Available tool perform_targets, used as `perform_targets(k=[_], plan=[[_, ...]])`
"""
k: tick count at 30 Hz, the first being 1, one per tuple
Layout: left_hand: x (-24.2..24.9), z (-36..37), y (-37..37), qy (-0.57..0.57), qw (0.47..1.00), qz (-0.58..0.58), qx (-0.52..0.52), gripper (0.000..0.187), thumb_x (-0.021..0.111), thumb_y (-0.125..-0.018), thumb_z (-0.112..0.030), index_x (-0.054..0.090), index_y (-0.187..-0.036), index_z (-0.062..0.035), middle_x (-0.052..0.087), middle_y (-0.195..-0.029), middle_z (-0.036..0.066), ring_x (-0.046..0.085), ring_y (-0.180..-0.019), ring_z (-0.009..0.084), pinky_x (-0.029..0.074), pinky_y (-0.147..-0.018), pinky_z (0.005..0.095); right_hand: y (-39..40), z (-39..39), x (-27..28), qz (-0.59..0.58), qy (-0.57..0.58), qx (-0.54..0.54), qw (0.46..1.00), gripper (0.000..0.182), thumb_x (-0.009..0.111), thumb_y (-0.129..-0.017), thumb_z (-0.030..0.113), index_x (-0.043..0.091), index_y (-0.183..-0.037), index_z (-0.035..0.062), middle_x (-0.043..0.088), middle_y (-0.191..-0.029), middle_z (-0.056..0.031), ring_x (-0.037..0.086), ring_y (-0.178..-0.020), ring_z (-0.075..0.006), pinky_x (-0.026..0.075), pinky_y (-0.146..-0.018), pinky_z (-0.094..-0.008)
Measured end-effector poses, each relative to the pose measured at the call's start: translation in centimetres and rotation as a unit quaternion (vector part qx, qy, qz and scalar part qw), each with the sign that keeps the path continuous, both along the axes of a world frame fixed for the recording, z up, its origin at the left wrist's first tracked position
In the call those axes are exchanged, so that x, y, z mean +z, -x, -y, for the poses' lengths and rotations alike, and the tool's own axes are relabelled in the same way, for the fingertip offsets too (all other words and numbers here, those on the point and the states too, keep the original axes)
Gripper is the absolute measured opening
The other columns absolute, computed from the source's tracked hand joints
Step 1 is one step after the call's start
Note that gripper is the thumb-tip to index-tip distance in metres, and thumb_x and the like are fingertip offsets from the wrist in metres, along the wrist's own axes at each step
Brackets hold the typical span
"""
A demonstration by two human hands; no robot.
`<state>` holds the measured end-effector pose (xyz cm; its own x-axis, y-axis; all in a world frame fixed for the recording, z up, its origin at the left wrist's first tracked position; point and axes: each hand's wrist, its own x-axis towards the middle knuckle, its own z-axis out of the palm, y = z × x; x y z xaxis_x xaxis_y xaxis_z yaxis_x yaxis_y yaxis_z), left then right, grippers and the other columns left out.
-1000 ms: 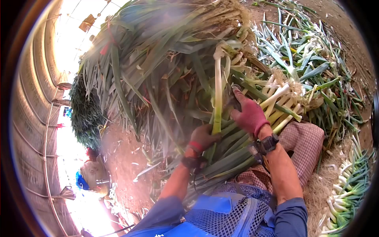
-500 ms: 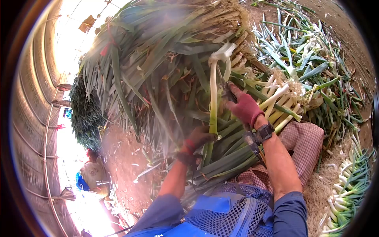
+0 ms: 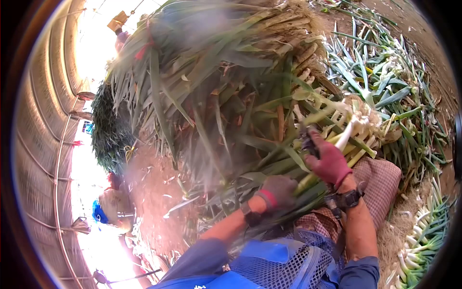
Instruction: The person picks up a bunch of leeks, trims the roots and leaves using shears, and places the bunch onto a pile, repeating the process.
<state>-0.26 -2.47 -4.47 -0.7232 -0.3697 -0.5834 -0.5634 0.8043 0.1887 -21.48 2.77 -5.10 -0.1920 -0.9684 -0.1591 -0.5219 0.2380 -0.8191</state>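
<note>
We have laid down the tall white leek we held up a moment ago, so now our left hand (image 3: 281,190) grips the bundle (image 3: 288,168) on our lap and our right hand (image 3: 329,161) pinches a stalk (image 3: 346,137) just beside it.

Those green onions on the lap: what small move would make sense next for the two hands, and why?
Probably pull one stalk free of the bundle of green onions. The left hand is closed on the green leaves low down, and the right hand presses on the pale stalks higher up, seemingly with a small dark tool. The stalks lie crossed and tangled across the checked cloth, so separating one comes first.
</note>
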Motion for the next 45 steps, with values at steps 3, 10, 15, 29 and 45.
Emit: perform_targets(k=[3, 10, 15, 29, 45], plan=[[3.0, 0.1, -0.4, -0.018, 0.998, -0.031, 0.047, 0.049, 0.078, -0.086, -0.044, 0.075, -0.117, -0.0065, 0.076, -0.107, 0.015, 0.075, -0.096, 0.0234, 0.058, -0.088, 0.0388, 1.7, -0.5, -0.1, 0.017, -0.001, -0.071, 0.997, 0.075, 0.071, -0.092, 0.023, 0.043, -0.159, 0.0031, 0.072, -0.112, -0.0259, 0.073, -0.101, -0.0376, 0.056, -0.093, -0.0437], [8.8, 13.3, -8.8, 0.485, 0.844, -0.189, 0.129, 0.054, 0.084, -0.083, -0.027, 0.071, -0.130, -0.0046, 0.076, -0.113, 0.020, 0.074, -0.099, 0.0356, 0.059, -0.084, 0.0411, 0.9, -2.8, -1.3, 0.040, 0.058, -0.111, 0.991, 0.068, 0.074, -0.090, 0.018, 0.050, -0.149, -0.0071, 0.073, -0.111, -0.0259, 0.073, -0.100, -0.0370, 0.056, -0.091, -0.0404], [14.1, 22.3, -9.7, 0.506, 0.716, -0.406, 0.258, 0.066, 0.085, -0.082, -0.034, 0.065, -0.139, -0.0077, 0.069, -0.132, 0.021, 0.069, -0.115, 0.0402, 0.056, -0.095, 0.0480, -2.9, -3.5, -0.4, 0.118, 0.096, -0.037, 0.988, 0.073, 0.075, -0.089, 0.017, 0.048, -0.152, -0.0063, 0.072, -0.115, -0.0255, 0.073, -0.104, -0.0368, 0.056, -0.093, -0.0407], [13.9, 32.0, -6.3, 0.521, 0.817, -0.058, 0.239, 0.049, 0.073, -0.086, -0.040, 0.064, -0.124, -0.0101, 0.075, -0.114, 0.016, 0.075, -0.102, 0.0366, 0.059, -0.085, 0.0502, -5.7, -5.3, 1.1, 0.022, 0.062, 0.019, 0.998, 0.080, 0.078, -0.085, 0.022, 0.047, -0.156, 0.0033, 0.071, -0.108, -0.0250, 0.070, -0.097, -0.0406, 0.056, -0.087, -0.0433], [5.8, 18.0, -9.4, 0.530, 0.816, -0.157, 0.169, 0.050, 0.075, -0.080, -0.030, 0.064, -0.122, -0.0045, 0.065, -0.129, 0.021, 0.073, -0.078, 0.0416, 0.058, -0.069, 0.0517, -4.5, -5.3, -1.0, 0.097, 0.074, -0.023, 0.992, 0.082, 0.078, -0.086, 0.026, 0.045, -0.159, 0.0084, 0.070, -0.107, -0.0252, 0.070, -0.100, -0.0428, 0.055, -0.091, -0.0465]])
